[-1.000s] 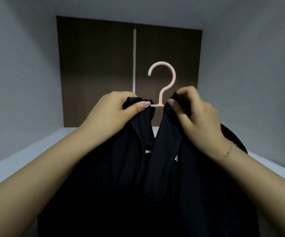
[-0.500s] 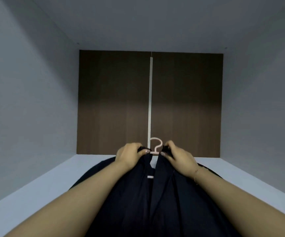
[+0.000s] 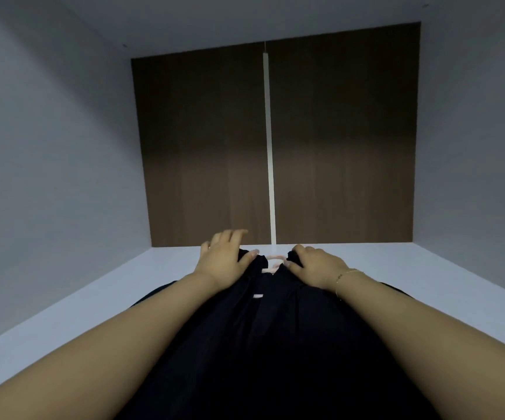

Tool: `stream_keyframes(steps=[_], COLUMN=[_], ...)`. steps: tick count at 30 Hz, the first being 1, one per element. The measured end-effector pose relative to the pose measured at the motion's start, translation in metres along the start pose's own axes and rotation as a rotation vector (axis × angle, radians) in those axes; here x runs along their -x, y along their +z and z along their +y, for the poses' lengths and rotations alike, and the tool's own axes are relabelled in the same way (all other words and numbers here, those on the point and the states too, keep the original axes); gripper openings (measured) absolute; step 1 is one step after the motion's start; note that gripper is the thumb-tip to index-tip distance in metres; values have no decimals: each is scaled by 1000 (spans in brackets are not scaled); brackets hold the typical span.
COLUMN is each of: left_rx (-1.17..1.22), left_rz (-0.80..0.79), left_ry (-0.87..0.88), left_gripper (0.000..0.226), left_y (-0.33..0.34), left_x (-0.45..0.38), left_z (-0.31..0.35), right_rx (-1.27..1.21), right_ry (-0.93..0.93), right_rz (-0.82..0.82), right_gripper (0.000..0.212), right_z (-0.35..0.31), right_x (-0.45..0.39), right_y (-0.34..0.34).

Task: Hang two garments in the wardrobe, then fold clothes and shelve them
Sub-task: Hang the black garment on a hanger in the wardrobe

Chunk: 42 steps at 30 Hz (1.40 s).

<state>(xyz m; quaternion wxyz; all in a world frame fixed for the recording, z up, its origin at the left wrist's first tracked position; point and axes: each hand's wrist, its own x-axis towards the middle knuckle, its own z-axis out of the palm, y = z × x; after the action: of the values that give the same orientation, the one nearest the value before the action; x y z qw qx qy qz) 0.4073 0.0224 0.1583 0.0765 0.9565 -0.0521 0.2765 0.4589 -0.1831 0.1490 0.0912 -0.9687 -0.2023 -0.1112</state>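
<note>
Black garment (image 3: pixel 275 344): lies spread on the white shelf (image 3: pixel 108 298), collar toward the brown back panel (image 3: pixel 336 147). Pink hanger (image 3: pixel 272 263): inside the collar, only a short piece showing. Left hand (image 3: pixel 224 262): on the collar's left side, fingers spread and lifted, thumb touching the fabric. Right hand (image 3: pixel 312 265): on the collar's right side, fingers curled into the fabric; bracelet (image 3: pixel 348 275) at the wrist.

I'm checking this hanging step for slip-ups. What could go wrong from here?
The left hand has its fingers lifted off the black garment, so the collar may slide off the pink hanger. Only the right hand grips cloth, so the load may tip. The hook is nearly hidden, so finding a rail could be fumbled.
</note>
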Motion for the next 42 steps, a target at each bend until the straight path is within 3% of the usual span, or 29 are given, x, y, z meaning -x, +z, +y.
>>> stream_keyframes(steps=[4, 12, 17, 22, 29, 33, 38, 42], left_rx=[-142, 11, 124, 301, 496, 867, 1344, 1715], left_rz=[65, -142, -61, 71, 144, 6, -154, -184], left_ry=[171, 84, 144, 150, 122, -93, -459, -962], left_gripper=[46, 46, 47, 46, 38, 30, 18, 14], left_y=[-49, -104, -119, -111, -60, -33, -12, 4], left_x=[31, 133, 188, 264, 375, 425, 455, 458], left_z=[18, 46, 45, 31, 18, 15, 15, 11], right_rx=[81, 50, 51, 57, -224, -727, -1110, -1397], right_ry=[-6, -115, -171, -253, -178, 57, 330, 680], right_rz=[3, -82, 69, 236, 376, 336, 352, 179], right_gripper=[53, 69, 68, 70, 56, 48, 25, 20], right_z=[-5, -33, -64, -94, -124, -144, -158, -173], right_x=[-3, 60, 162, 280, 397, 437, 453, 444], right_y=[-6, -67, -87, -48, 60, 110, 161, 199])
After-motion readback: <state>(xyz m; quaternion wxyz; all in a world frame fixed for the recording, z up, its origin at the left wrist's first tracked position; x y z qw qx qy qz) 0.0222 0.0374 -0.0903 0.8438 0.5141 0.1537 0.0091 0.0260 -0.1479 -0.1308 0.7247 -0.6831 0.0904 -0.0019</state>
